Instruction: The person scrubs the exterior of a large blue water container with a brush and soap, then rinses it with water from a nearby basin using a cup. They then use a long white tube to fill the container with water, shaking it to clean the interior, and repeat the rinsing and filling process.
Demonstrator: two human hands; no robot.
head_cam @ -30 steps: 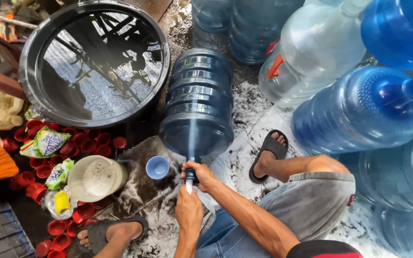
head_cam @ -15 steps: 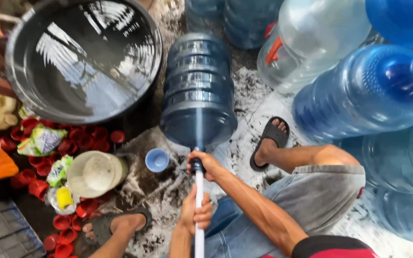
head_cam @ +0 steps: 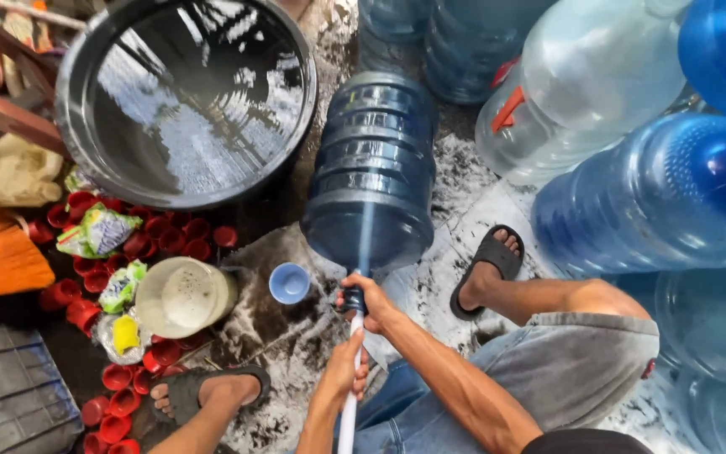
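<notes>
green-white sachet [head_cam: 98,231] on red caps [head_cam: 161,231], yellow-green packets [head_cam: 123,286] nr cream tub [head_cam: 182,296]

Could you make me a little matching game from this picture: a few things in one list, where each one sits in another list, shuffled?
Things:
1. Big black round tub of water
2. Small blue plastic cap
3. Red plastic caps
4. White rod

Places:
A. Gripped by the left hand and right hand, running into the mouth of the blue water jug lying on its side
B. Top left of the scene
C. Scattered on the ground below the tub
D. On the wet ground, just left of the jug's mouth

Pairs: 1-B, 2-D, 3-C, 4-A
</notes>
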